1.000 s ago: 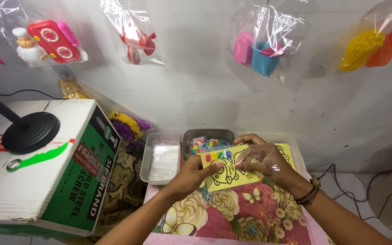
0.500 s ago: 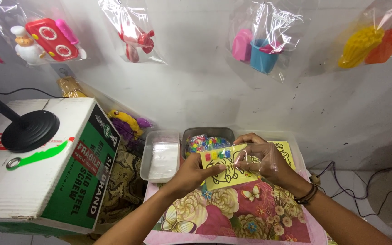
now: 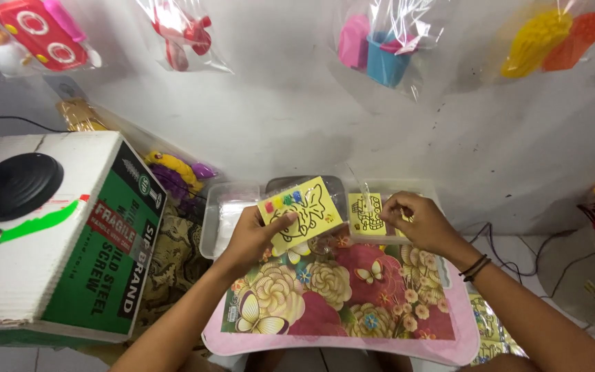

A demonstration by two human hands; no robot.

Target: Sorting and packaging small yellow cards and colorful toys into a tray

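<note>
On the floral lap tray [image 3: 352, 331], the left hand [image 3: 253, 238] pinches one yellow picture card [image 3: 301, 212], lifted toward twelve o'clock. At one o'clock, the right hand [image 3: 418, 222] pinches into the stack of cards [image 3: 368, 215] remaining; sorting looks barely begun.

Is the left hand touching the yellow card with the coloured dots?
Touching. The head view shows the left hand gripping the yellow card, thumb pressed on its lower front edge, lifting it tilted above the floral tray.

Floral tray [image 3: 325, 303] lies open; cardboard box [image 3: 70, 241] blocks the left.
</note>
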